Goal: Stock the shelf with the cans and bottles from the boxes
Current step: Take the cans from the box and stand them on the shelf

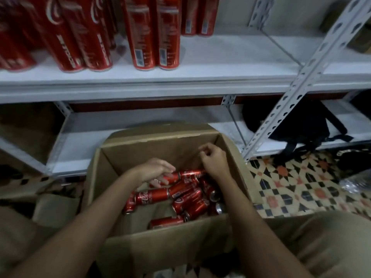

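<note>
- An open brown cardboard box [128, 169] sits at lower centre of the frame, on a patterned tile floor [291, 183].
- Slim red soda cans [186, 199] lie loose on their sides in the box bottom.
- The left hand [154, 170] reaches into the box, fingers relaxed and spread over a lying red can [170, 177]; whether it grips that can I cannot tell.
- The right hand [213, 157] hovers above the cans near the box's far right wall, fingers curled in loosely, holding nothing visible.
- Tall red cans [154, 33] stand upright on the white metal shelf [220, 63] across the upper frame.
- A black bag [301, 121] rests on the lower shelf at right.
</note>
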